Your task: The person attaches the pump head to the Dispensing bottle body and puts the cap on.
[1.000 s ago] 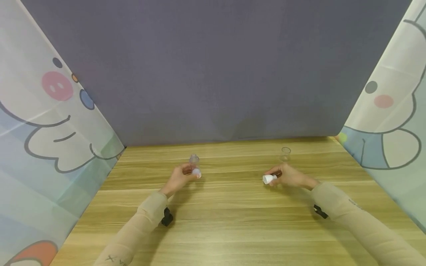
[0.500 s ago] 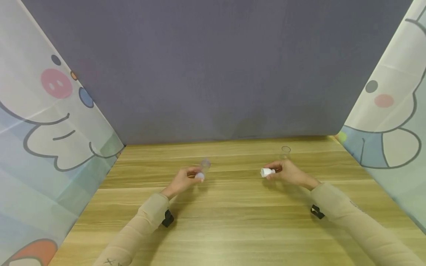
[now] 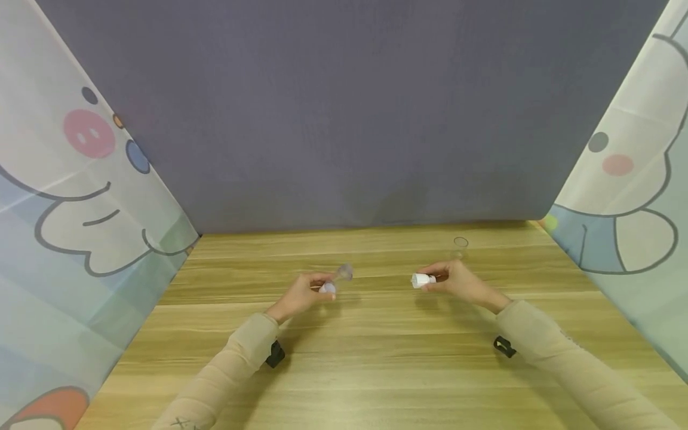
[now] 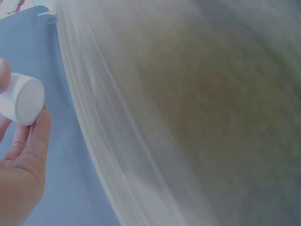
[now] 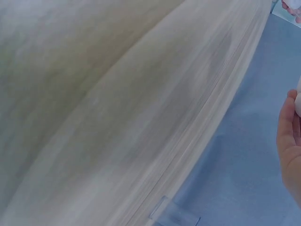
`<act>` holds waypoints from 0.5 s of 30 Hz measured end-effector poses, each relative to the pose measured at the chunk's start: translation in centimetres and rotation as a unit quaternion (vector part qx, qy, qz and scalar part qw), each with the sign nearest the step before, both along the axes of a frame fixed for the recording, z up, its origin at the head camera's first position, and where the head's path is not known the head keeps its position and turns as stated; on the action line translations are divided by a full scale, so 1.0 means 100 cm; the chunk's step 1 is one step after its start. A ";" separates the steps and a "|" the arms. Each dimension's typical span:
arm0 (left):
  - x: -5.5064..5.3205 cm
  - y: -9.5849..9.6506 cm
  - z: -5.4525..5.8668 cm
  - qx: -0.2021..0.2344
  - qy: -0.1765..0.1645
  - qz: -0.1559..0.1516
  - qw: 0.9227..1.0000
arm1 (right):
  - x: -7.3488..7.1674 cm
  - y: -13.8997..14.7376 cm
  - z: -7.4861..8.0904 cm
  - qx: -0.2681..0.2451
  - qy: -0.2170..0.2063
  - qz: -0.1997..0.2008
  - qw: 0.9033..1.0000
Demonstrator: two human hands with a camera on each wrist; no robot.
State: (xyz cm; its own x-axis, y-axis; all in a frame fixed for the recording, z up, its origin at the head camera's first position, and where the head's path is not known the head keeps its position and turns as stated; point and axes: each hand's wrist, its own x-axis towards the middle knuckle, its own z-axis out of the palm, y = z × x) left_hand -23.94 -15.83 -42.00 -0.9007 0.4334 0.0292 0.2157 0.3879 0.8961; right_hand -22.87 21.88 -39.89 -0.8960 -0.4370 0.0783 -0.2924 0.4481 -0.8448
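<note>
In the head view my left hand (image 3: 305,294) pinches a small see-through piece with a white round end (image 3: 327,288). The clear, flared end of this piece points away and to the right. The left wrist view shows the white round end (image 4: 29,101) between thumb and fingers. My right hand (image 3: 461,283) pinches a small white piece with a narrower neck (image 3: 423,280), its wide end facing left. The right wrist view shows only a sliver of it at the edge. Both pieces are above the tabletop, apart from each other; their exact kind is unclear.
A clear cup-like container with a dark rim (image 3: 460,243) stands on the wooden table (image 3: 365,352), just behind my right hand. A grey panel (image 3: 344,119) closes off the back. Printed cloths hang at the left (image 3: 59,233) and right (image 3: 634,185).
My left hand has moved right with the see-through piece, whose clear end has swung toward the right. My right hand has shifted slightly left with the white piece. The clear container stays put.
</note>
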 end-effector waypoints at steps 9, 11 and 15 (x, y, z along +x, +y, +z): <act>0.000 0.007 -0.002 0.007 -0.003 0.008 1.000 | 0.000 -0.007 -0.001 -0.010 0.015 -0.019 1.000; 0.000 0.009 -0.002 0.001 0.001 0.006 1.000 | -0.001 -0.008 -0.001 -0.012 0.016 -0.018 1.000; -0.001 0.010 -0.003 -0.004 0.001 0.008 1.000 | -0.002 -0.010 -0.003 -0.014 0.020 -0.013 1.000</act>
State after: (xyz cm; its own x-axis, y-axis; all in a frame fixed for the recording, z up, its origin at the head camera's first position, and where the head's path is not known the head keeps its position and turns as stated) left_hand -23.99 -14.88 -42.28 -0.9072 0.4198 0.0279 0.2120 0.3989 0.8922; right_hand -23.08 20.87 -40.15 -0.9026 -0.4117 0.1259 -0.3150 0.4323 -0.8449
